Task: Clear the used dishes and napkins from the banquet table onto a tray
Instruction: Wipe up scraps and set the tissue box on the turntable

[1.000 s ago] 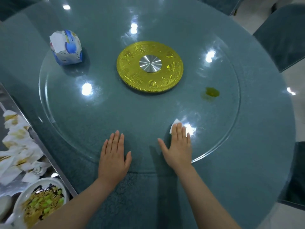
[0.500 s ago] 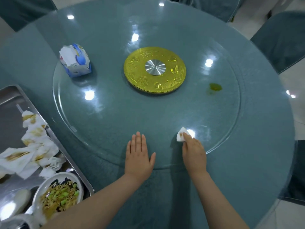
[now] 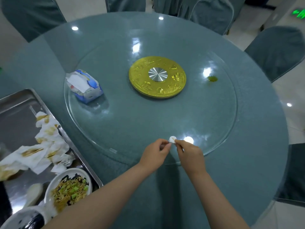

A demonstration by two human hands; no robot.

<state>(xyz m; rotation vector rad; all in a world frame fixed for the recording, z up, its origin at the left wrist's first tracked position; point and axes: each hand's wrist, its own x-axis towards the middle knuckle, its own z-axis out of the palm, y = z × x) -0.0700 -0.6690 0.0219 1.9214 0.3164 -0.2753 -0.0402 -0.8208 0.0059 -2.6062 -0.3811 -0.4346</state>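
A small crumpled white napkin scrap [image 3: 172, 139], stained yellow, is pinched between the fingertips of my left hand [image 3: 155, 155] and my right hand [image 3: 189, 154] above the near edge of the glass turntable [image 3: 214, 129]. A steel tray [image 3: 19, 109] lies at the left on the round teal table [image 3: 264, 154]. It holds a heap of stained napkins [image 3: 41, 149], a white plate of noodle leftovers [image 3: 69, 189], a white spoon [image 3: 33, 194] and a bowl [image 3: 24, 219] at the bottom left.
A blue and white tissue pack [image 3: 84, 85] stands on the turntable's left side. A gold disc with a steel hub [image 3: 157, 76] marks its centre. A green sauce stain [image 3: 212, 78] sits at the right. Teal-covered chairs [image 3: 277, 52] ring the table.
My right hand lifted the napkin scrap off the glass. My left hand left the glass and closed in to pinch the scrap too. The view pulled back and shows more of the tray.
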